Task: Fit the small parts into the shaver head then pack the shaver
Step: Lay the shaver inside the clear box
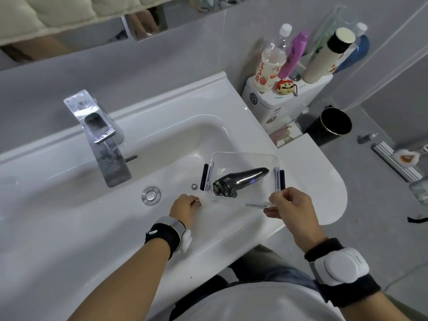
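White sink (69,239), chrome tap (97,135), perhaps grey tiles

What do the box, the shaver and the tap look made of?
Box: clear plastic, seemingly; the basin shows through its walls, and it has black side clips.
Shaver: dark glossy body, plastic or coated metal, can't tell which; bright highlights along it.
Tap: polished chrome-like metal, with mirror reflections.
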The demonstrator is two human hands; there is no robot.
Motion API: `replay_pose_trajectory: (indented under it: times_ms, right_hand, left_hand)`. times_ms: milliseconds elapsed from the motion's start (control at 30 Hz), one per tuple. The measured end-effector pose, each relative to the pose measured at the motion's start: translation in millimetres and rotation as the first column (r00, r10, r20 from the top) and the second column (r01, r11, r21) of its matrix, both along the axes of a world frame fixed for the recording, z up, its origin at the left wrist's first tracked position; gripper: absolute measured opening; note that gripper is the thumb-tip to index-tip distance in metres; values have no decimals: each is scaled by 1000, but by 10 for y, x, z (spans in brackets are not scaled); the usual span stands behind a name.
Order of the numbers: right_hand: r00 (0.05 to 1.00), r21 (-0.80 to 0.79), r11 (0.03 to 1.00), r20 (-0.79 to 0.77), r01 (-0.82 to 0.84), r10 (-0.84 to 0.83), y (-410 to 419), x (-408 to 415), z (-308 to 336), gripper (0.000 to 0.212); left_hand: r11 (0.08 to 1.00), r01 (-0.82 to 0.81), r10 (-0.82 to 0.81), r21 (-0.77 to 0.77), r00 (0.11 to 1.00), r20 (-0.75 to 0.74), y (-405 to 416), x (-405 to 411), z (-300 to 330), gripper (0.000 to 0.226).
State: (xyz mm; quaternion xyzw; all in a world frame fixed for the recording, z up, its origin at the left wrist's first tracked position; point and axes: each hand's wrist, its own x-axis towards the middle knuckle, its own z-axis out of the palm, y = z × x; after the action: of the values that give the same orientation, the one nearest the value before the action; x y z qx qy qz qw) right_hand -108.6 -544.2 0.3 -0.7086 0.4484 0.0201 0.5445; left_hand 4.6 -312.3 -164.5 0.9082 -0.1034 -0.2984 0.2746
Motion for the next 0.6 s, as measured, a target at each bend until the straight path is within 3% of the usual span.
replay_pose_trajectory:
  times_ms: [267, 600]
  right_hand:
    - [1000, 7, 1000, -1, -20, 20, 84, 10, -17, 24]
    - [1000, 2, 1000, -11, -23, 23, 121, -57, 0, 24]
  left_hand:
    - [956, -286, 276, -59, 951, -142, 237, -53, 113, 16]
    - [994, -111, 111, -8, 993, 37, 139, 55, 31, 9]
